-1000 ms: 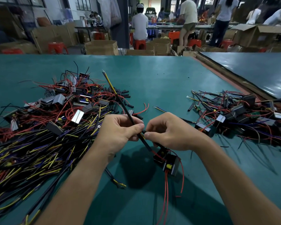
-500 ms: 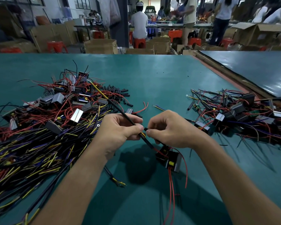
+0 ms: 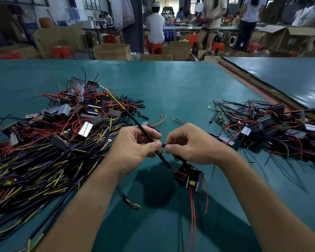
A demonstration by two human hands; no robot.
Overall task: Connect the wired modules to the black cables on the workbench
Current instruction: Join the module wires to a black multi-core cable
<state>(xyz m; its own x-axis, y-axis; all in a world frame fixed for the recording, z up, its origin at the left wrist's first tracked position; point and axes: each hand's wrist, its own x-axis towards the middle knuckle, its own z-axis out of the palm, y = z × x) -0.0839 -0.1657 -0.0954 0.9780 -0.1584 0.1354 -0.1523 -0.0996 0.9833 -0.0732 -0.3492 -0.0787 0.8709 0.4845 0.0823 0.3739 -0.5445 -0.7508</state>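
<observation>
Left hand curled, pinching black cable near its end. Cable slanting up and left over cable pile. Right hand curled, pinching short black lead of module. Thumbs nearly touching. Module just below right hand, over middle of bench, red wires trailing down. Module pile at right.
</observation>
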